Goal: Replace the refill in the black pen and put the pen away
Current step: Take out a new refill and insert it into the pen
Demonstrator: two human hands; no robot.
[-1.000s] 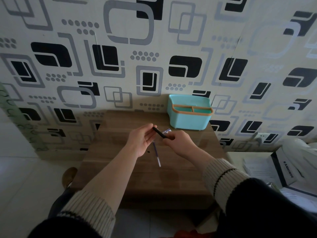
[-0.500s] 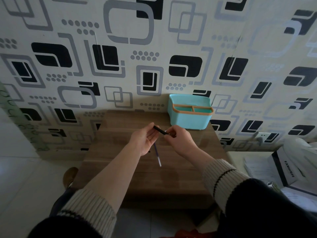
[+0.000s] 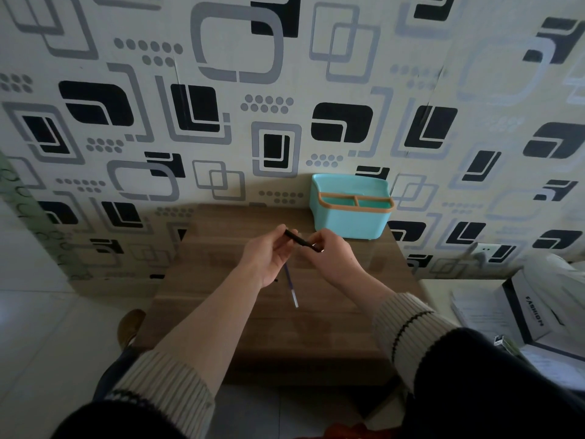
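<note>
Pinching black pen (image 3: 300, 241) both ends, left hand (image 3: 269, 258) and right hand (image 3: 330, 258) closed on it. Light, stiff, slick; grip barrel ends. Spare refill (image 3: 291, 288) at 6 o'clock on table (image 3: 221, 264).

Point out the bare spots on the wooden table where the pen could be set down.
Bare wood lies left of the left hand, toward the table edge, and along the near edge below the loose refill. The far right corner is crowded by the teal organizer.
</note>
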